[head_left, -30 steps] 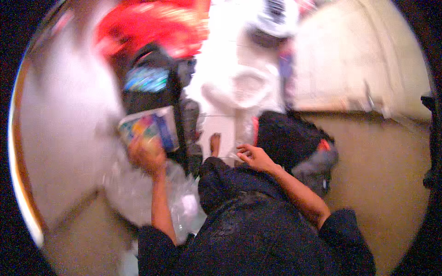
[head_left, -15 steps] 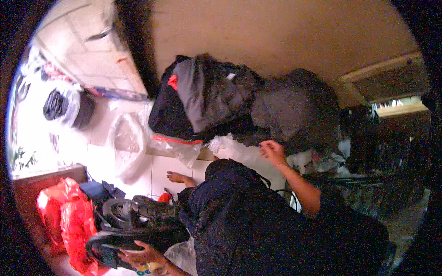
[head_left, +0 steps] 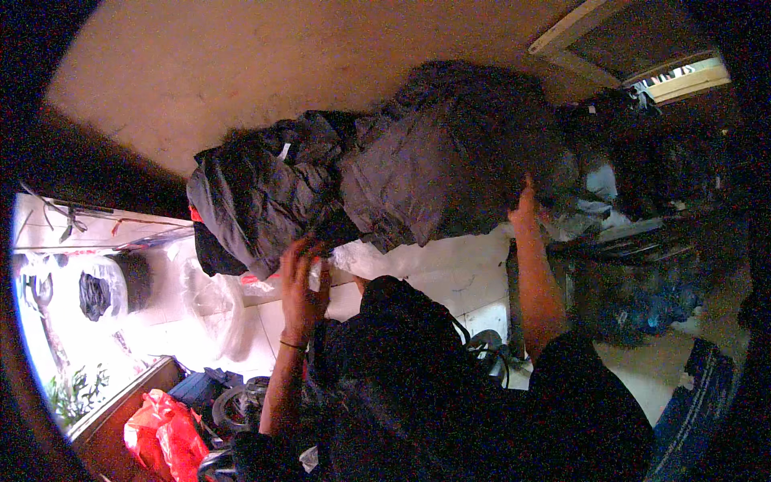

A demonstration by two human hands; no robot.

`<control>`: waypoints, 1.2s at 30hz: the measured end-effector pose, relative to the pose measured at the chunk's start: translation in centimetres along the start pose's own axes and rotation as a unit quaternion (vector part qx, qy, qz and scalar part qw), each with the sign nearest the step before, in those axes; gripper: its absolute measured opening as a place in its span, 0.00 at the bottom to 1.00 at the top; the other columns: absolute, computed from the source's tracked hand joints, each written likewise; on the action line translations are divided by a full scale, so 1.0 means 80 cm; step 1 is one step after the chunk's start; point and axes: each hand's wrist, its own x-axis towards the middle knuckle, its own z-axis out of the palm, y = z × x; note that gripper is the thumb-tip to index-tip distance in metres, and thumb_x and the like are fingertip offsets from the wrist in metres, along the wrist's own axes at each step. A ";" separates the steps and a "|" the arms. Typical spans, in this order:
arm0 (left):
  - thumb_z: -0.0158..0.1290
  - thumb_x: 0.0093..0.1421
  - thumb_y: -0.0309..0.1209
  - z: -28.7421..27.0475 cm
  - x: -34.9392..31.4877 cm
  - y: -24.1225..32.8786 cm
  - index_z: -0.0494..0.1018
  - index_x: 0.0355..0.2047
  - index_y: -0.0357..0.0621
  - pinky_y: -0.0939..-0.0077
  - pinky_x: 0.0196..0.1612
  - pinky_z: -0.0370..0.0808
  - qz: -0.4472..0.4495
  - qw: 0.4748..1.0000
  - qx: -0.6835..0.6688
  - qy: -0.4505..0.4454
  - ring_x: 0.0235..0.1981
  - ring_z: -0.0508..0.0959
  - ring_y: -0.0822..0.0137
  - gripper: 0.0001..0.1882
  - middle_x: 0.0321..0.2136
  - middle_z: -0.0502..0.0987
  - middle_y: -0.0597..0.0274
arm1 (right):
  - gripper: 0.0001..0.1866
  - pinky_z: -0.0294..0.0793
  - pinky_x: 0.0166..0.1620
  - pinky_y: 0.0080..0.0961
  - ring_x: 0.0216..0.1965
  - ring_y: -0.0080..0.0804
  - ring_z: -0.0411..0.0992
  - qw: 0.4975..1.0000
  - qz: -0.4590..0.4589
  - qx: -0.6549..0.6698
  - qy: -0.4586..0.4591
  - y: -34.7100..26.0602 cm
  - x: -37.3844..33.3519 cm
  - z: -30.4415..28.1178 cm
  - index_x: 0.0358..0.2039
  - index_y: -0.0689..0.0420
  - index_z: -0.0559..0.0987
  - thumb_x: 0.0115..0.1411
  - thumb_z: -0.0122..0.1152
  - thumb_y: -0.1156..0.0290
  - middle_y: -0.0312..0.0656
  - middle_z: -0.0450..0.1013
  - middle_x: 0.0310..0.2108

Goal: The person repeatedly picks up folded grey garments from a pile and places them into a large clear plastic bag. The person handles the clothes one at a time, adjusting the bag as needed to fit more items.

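A long pile of dark grey garments lies in front of me. At its left is a crumpled grey garment [head_left: 265,201] with a small white tag and a bit of red at its edge. A larger dark grey bundle of cloth [head_left: 434,177] makes up its middle and right. My left hand [head_left: 303,293], a dark band on its wrist, is at the lower edge of the left garment with fingers spread. My right hand [head_left: 525,213] reaches to the right end of the bundle, one finger stretched out; its other fingers are hard to make out. Neither hand visibly holds anything.
Clear plastic wrapping [head_left: 210,309] lies on the pale tiled floor [head_left: 265,325]. A red plastic bag [head_left: 165,430] sits at lower left beside dark items. Farther left stands a dark container [head_left: 128,281] lined with plastic. A dark rack [head_left: 626,241] is at right.
My view has turned right. My left hand has left the black item beside the red bag and come up to the garments. My right hand has moved up to the bundle's right end.
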 end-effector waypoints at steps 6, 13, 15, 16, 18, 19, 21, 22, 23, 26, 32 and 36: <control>0.57 0.65 0.20 0.003 -0.021 0.021 0.78 0.50 0.41 0.61 0.54 0.80 -0.127 0.987 -0.096 -0.035 0.51 0.82 0.54 0.14 0.50 0.82 0.53 | 0.34 0.69 0.66 0.54 0.67 0.47 0.68 0.995 0.008 0.043 -0.092 -0.028 0.014 0.005 0.64 0.49 0.73 0.65 0.57 0.41 0.41 0.72 0.65; 0.53 0.72 0.28 0.004 -0.037 0.022 0.79 0.51 0.42 0.72 0.47 0.81 -0.299 0.906 -0.289 -0.083 0.46 0.84 0.68 0.11 0.48 0.84 0.62 | 0.26 0.72 0.63 0.53 0.58 0.49 0.73 0.944 -0.289 -0.100 -0.123 -0.105 -0.036 0.034 0.58 0.52 0.78 0.62 0.65 0.55 0.40 0.76 0.59; 0.55 0.73 0.34 0.024 -0.015 0.054 0.78 0.53 0.41 0.69 0.54 0.77 -0.282 0.843 -0.425 -0.171 0.50 0.82 0.68 0.13 0.49 0.83 0.60 | 0.27 0.71 0.63 0.52 0.58 0.49 0.73 0.969 -0.207 0.035 -0.128 -0.123 -0.082 0.050 0.58 0.52 0.78 0.61 0.66 0.54 0.41 0.76 0.59; 0.56 0.73 0.38 0.038 -0.007 0.078 0.77 0.54 0.39 0.69 0.56 0.76 -0.213 0.835 -0.462 -0.211 0.52 0.81 0.67 0.17 0.49 0.83 0.58 | 0.28 0.71 0.63 0.51 0.58 0.49 0.73 0.976 -0.104 0.152 -0.117 -0.126 -0.107 0.056 0.58 0.52 0.78 0.60 0.66 0.53 0.41 0.75 0.60; 0.51 0.74 0.52 0.079 0.024 0.119 0.75 0.58 0.36 0.67 0.56 0.77 -0.169 0.794 -0.453 -0.370 0.53 0.81 0.64 0.29 0.50 0.82 0.56 | 0.39 0.70 0.66 0.49 0.63 0.47 0.70 0.955 -0.272 0.020 -0.116 -0.100 -0.157 0.066 0.67 0.49 0.69 0.53 0.72 0.68 0.45 0.70 0.65; 0.50 0.71 0.61 0.109 0.041 0.140 0.72 0.61 0.36 0.63 0.57 0.77 -0.250 0.677 -0.547 -0.425 0.55 0.80 0.61 0.38 0.57 0.79 0.54 | 0.41 0.69 0.66 0.50 0.64 0.48 0.69 0.957 -0.275 0.049 -0.082 -0.086 -0.176 0.071 0.68 0.48 0.69 0.53 0.72 0.68 0.46 0.69 0.66; 0.52 0.65 0.68 0.161 0.061 0.164 0.68 0.66 0.38 0.60 0.59 0.75 -0.343 0.593 -0.626 -0.374 0.59 0.77 0.56 0.46 0.63 0.73 0.53 | 0.38 0.67 0.67 0.55 0.65 0.50 0.68 0.967 -0.217 0.084 -0.109 -0.038 -0.204 0.078 0.68 0.48 0.70 0.56 0.67 0.60 0.45 0.70 0.66; 0.53 0.65 0.68 0.186 0.067 0.168 0.67 0.67 0.39 0.59 0.60 0.75 -0.369 0.575 -0.656 -0.322 0.60 0.76 0.55 0.48 0.64 0.72 0.53 | 0.36 0.66 0.66 0.59 0.64 0.52 0.68 0.974 -0.143 0.145 -0.103 -0.015 -0.213 0.080 0.67 0.49 0.72 0.59 0.63 0.52 0.44 0.71 0.66; 0.53 0.64 0.69 0.208 0.071 0.166 0.66 0.68 0.39 0.58 0.61 0.74 -0.372 0.549 -0.693 -0.282 0.61 0.75 0.54 0.49 0.65 0.71 0.53 | 0.35 0.66 0.66 0.60 0.64 0.53 0.68 0.973 -0.087 0.180 -0.113 -0.003 -0.216 0.081 0.66 0.50 0.73 0.61 0.61 0.48 0.44 0.71 0.65; 0.57 0.62 0.67 0.255 0.082 0.145 0.62 0.71 0.38 0.54 0.63 0.72 -0.448 0.537 -0.691 -0.183 0.63 0.73 0.52 0.51 0.66 0.70 0.52 | 0.34 0.67 0.66 0.60 0.63 0.53 0.70 0.957 0.047 0.237 -0.160 0.017 -0.230 0.078 0.65 0.50 0.75 0.64 0.57 0.43 0.42 0.72 0.65; 0.68 0.58 0.53 0.223 0.096 0.121 0.63 0.68 0.32 0.58 0.67 0.68 -0.437 0.559 -0.700 -0.078 0.63 0.73 0.52 0.49 0.65 0.71 0.50 | 0.29 0.72 0.64 0.54 0.58 0.49 0.75 0.971 -0.051 0.224 -0.071 -0.009 -0.323 0.051 0.61 0.54 0.77 0.66 0.59 0.50 0.41 0.77 0.60; 0.70 0.57 0.45 0.147 0.057 0.131 0.67 0.66 0.32 0.59 0.66 0.68 -0.345 0.765 -0.541 -0.053 0.62 0.74 0.54 0.43 0.63 0.74 0.51 | 0.26 0.72 0.64 0.49 0.59 0.47 0.75 0.950 -0.016 0.298 -0.095 0.039 -0.370 0.019 0.60 0.56 0.77 0.65 0.61 0.56 0.43 0.76 0.60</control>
